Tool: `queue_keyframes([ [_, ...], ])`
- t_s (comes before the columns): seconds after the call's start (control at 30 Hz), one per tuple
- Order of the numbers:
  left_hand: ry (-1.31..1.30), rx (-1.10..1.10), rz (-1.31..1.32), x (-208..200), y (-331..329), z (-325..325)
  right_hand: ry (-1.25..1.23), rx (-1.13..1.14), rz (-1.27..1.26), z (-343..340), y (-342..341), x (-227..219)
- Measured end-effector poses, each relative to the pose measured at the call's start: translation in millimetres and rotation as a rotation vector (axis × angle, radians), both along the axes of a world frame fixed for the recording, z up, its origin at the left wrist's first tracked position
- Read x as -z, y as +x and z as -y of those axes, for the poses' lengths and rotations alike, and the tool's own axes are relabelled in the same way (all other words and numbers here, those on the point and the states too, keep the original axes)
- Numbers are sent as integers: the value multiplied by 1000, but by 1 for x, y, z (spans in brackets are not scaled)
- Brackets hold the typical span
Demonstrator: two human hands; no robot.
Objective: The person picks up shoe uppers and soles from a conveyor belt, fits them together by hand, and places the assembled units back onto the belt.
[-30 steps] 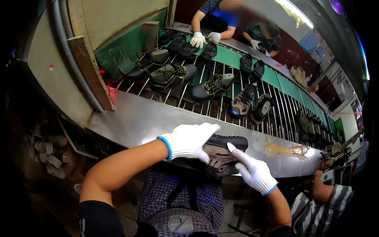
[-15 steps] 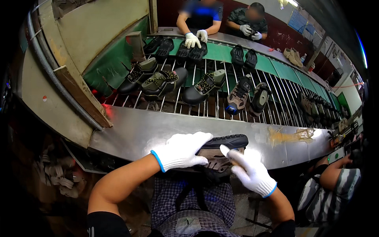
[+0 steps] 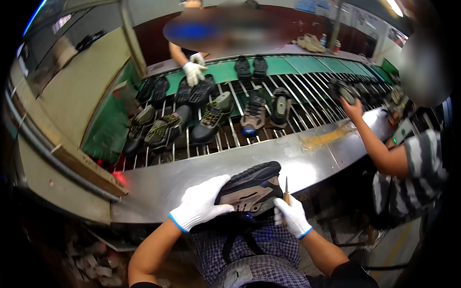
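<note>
In white gloves with blue cuffs, both my hands are at the near edge of the metal bench. My left hand (image 3: 200, 201) grips one end of a brown and black shoe (image 3: 254, 192), which lies tipped on its side with its black sole facing away from me. Closed around a slim pointed tool with a wooden handle (image 3: 286, 196) is my right hand (image 3: 294, 217), beside the shoe's other end. The tool's thin metal tip points up and away; whether it is an awl or a narrow blade I cannot tell.
Beyond the metal bench (image 3: 192, 175), a conveyor of metal rods (image 3: 307, 103) carries several shoes and dark soles (image 3: 194, 91). Across it, a person's gloved hand (image 3: 194, 73) reaches onto soles. At right, a person in a striped shirt (image 3: 425, 158) holds a shoe (image 3: 345, 91) over the rods.
The view has turned right. My right hand has come down off the shoe to its side, and the pointed tool now shows clearly. At right, the co-worker's arm now reaches over the conveyor.
</note>
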State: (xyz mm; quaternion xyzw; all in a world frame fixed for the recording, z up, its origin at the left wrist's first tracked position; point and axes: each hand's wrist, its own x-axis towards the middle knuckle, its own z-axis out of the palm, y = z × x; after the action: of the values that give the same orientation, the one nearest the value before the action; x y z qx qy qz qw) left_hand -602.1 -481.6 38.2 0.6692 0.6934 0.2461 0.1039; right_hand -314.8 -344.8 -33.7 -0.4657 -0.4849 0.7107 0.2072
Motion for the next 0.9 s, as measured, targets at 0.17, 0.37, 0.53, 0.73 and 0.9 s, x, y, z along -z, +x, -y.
queue_keyframes([
  [0.17,29,-24,12,11,2,4,-137,-58,-122,-10,-5,13],
  [0.37,122,-227,228,-8,1,-3,373,-69,-243,-21,-46,-58],
  [0.53,482,-379,422,-16,-15,-28,988,-189,60,-22,-87,-150],
  [0.73,650,-312,679,-40,-39,-21,1197,-406,18,-10,-114,-174],
  [0.9,530,-438,560,-56,-41,24,1394,-670,31,9,-121,-182],
])
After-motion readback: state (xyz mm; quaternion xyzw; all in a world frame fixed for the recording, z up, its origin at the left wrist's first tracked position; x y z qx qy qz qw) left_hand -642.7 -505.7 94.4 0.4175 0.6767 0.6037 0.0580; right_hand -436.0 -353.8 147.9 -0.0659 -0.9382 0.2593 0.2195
